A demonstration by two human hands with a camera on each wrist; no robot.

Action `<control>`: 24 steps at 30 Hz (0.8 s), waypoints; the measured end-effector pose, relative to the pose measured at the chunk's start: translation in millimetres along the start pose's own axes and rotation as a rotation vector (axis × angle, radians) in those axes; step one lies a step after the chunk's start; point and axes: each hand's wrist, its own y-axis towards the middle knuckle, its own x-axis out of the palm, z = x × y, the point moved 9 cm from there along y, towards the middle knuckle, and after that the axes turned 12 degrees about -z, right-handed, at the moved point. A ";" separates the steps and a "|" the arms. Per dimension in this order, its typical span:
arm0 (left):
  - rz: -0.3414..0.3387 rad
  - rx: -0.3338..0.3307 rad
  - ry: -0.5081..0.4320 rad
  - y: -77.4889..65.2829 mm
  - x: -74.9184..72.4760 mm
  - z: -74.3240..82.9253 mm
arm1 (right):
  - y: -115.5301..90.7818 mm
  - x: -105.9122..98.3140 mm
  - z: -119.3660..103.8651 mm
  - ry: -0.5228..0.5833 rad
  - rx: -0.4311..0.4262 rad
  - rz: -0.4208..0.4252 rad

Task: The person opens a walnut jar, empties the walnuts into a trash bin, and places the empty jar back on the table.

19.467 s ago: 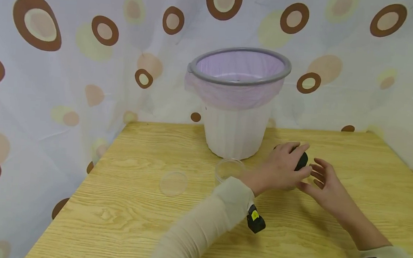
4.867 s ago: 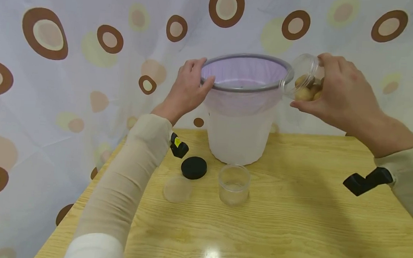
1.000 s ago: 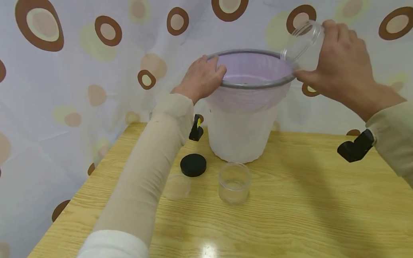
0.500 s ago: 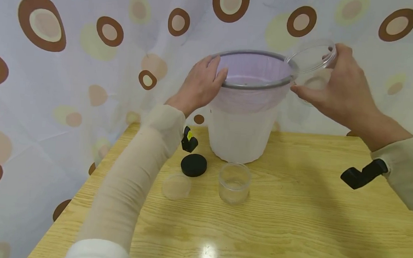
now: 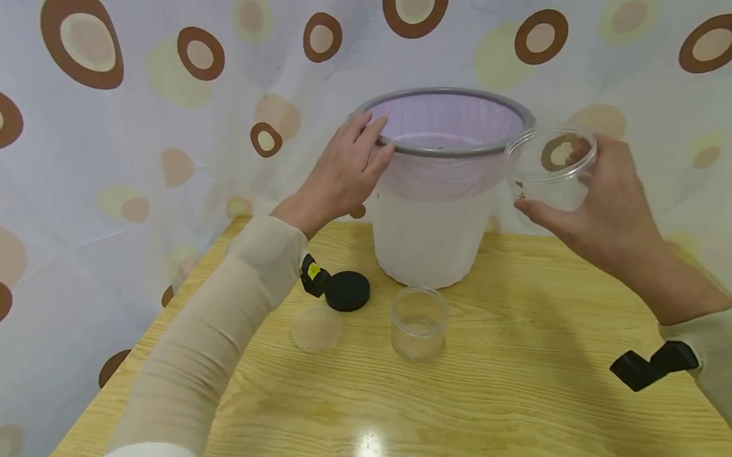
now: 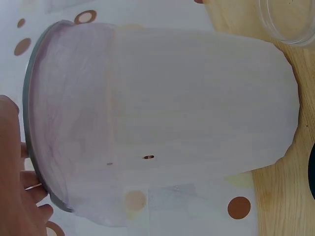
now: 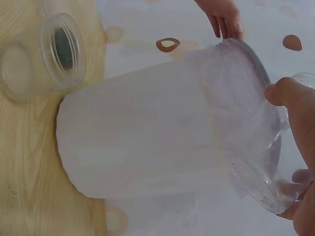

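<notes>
My right hand [image 5: 616, 203] grips a clear plastic jar [image 5: 550, 192] just off the right side of the bin's grey rim. The jar's open mouth faces up at a slight tilt, and a few dark specks cling to its wall. My left hand [image 5: 341, 166] rests on the left part of that rim, fingers laid over it. The white bin [image 5: 426, 226] stands upright with a thin lilac liner [image 5: 436, 177] folded over its top. What lies at the bottom of the bin is hidden. In the right wrist view, the jar [image 7: 261, 187] overlaps the liner.
Another clear jar [image 5: 418, 331], lidless, stands on the wooden table [image 5: 486, 421] in front of the bin. A black lid [image 5: 347, 291] and a clear round lid [image 5: 316, 329] lie left of it. A patterned curtain [image 5: 157, 115] hangs behind.
Round brownish things were in the jar several seconds ago; now it holds only specks. It was tipped over the rim, then turned upright and lowered. The left hand has slid slightly left.
</notes>
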 end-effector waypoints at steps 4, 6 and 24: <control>0.016 0.034 0.021 -10.9 1.4 -0.4 | -8.3 10.2 2.8 0.001 -0.008 -0.036; 0.023 0.052 0.023 -16.0 2.5 -0.6 | -12.6 15.3 4.5 0.014 -0.002 -0.058; -0.123 0.062 -0.139 -60.0 53.6 -9.4 | -65.0 88.3 33.7 0.078 0.161 -0.330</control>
